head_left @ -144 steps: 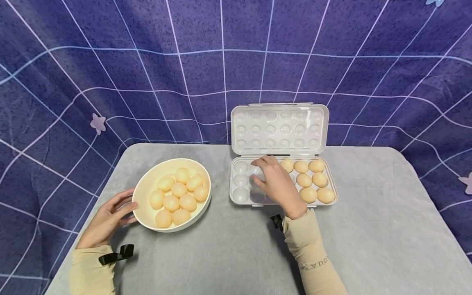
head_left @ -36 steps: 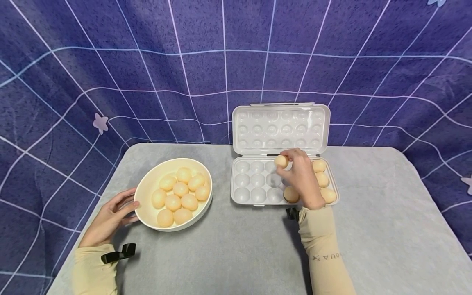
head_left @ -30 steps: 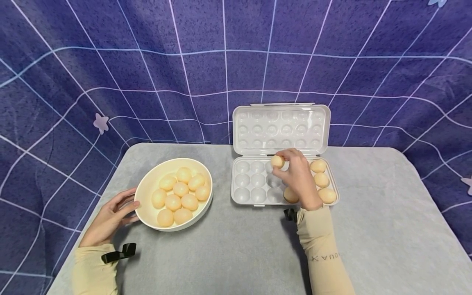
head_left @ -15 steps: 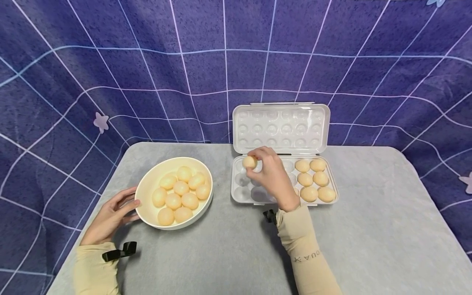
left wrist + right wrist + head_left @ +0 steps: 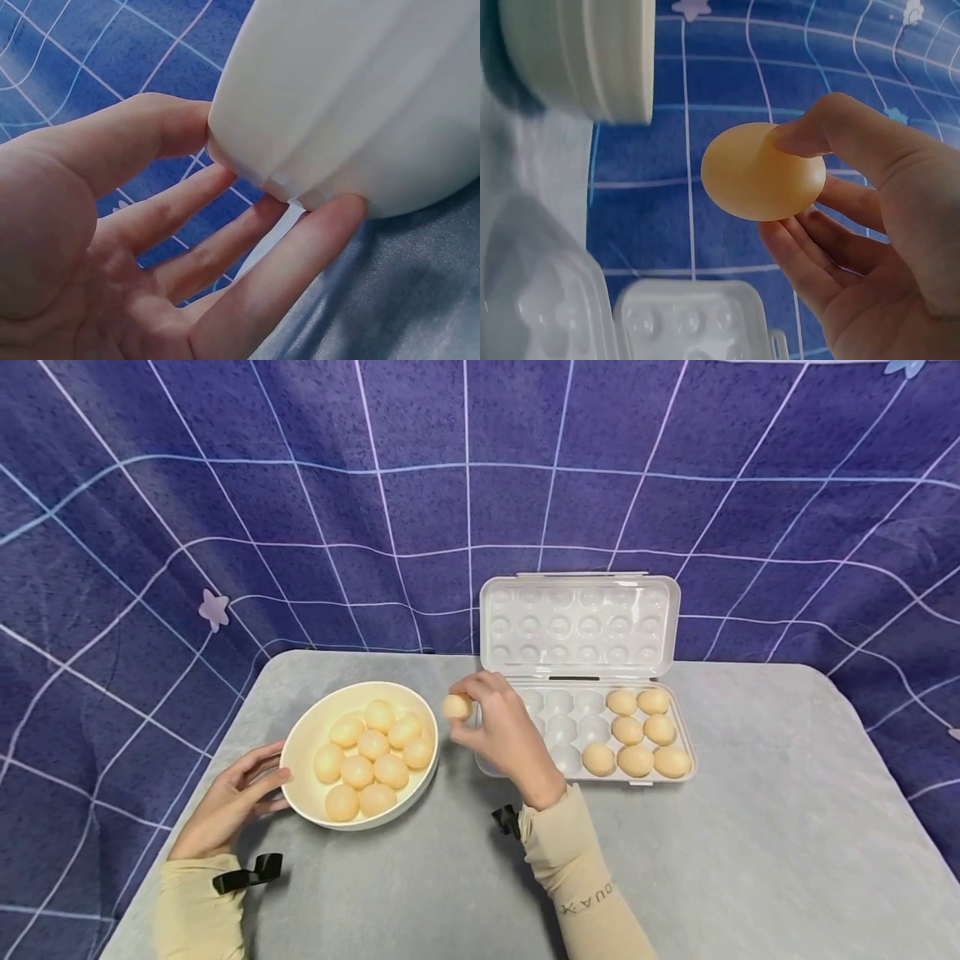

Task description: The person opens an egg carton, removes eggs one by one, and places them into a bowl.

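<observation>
Left sleeve: we see a pale sleeve rising from the lower left, a black strap at its wrist.
Left hand: we see the left hand gripping the bowl at its left side, thumb on the rim, fingers spread apart with tips against the outer wall.
Bowl: it rests on the counter; we count ten eggs inside.
Held egg: we find one egg raised just beside the bowl's right rim, between bowl and box.
Right hand: we see the right hand pinching that egg between thumb and fingertips, forearm slanting up from the lower right.
Egg box: behind and right of that hand, we see the box with its lid raised; seven eggs show in its right part, the left partly hidden.
</observation>
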Motion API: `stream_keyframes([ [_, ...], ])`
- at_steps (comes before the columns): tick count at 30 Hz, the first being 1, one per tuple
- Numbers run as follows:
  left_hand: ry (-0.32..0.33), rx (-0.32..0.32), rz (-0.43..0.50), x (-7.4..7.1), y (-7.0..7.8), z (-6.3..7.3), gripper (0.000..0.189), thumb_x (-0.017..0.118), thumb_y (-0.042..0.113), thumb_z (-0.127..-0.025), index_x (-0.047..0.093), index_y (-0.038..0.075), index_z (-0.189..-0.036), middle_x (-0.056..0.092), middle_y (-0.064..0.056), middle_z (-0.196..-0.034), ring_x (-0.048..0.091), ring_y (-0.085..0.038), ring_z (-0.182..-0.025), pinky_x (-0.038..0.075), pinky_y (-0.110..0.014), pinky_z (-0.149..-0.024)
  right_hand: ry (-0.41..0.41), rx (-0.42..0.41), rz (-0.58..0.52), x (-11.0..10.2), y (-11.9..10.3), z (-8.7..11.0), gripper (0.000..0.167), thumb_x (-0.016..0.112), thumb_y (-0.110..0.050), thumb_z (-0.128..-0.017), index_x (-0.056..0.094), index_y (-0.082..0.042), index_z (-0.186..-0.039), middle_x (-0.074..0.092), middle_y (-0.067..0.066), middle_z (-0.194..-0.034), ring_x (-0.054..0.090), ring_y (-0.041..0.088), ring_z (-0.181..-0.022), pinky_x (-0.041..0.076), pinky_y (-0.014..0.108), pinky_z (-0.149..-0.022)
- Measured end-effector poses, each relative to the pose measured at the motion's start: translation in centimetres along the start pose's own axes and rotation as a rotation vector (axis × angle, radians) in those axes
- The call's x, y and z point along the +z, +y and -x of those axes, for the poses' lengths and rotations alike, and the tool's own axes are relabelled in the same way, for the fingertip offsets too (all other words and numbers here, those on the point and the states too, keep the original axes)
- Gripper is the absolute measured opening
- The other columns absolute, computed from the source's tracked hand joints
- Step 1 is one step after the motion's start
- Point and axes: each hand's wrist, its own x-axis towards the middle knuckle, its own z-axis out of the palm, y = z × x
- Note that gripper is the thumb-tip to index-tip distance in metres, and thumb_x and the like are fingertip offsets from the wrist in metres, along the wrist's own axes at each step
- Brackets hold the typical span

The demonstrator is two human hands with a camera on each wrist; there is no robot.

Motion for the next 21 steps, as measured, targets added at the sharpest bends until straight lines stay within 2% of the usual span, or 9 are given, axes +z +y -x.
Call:
stream_keyframes([
  [9,0.011,-0.001,-0.008,0.2,0.3,-0.1,0.046,0.054,0.002,-0.101,0.041,-0.001,-0.144,0.064,0.005,-0.124,0.067,-0.009,-0.105,0.063,-0.032,-0.08,0.008,-0.043,-0.047,3.0,-0.9,0.0,0.029,0.076,-0.009,-0.078,0.071,-0.009,-0.107,0.066,0.004,-0.108,0.058,0.019,-0.107,0.051,0.029,-0.097],
  [14,0.001,0.006,0.003,0.2,0.2,-0.1,0.045,0.053,0.0,-0.101,0.04,-0.002,-0.144,0.064,0.004,-0.124,0.067,-0.009,-0.105,0.063,-0.033,-0.081,-0.035,-0.091,-0.038,4.3,-1.3,0.1,0.029,0.075,-0.009,-0.08,0.071,-0.008,-0.109,0.067,0.005,-0.11,0.058,0.02,-0.107,0.051,0.029,-0.097],
  [21,0.002,0.009,0.005,0.0,-0.1,0.0,0.044,0.052,-0.001,-0.101,0.041,0.0,-0.144,0.064,0.005,-0.125,0.067,-0.009,-0.106,0.063,-0.033,-0.081,-0.13,-0.096,-0.02,6.0,-1.5,0.4,0.03,0.074,-0.011,-0.087,0.068,-0.008,-0.116,0.065,0.005,-0.119,0.056,0.021,-0.116,0.048,0.029,-0.106],
])
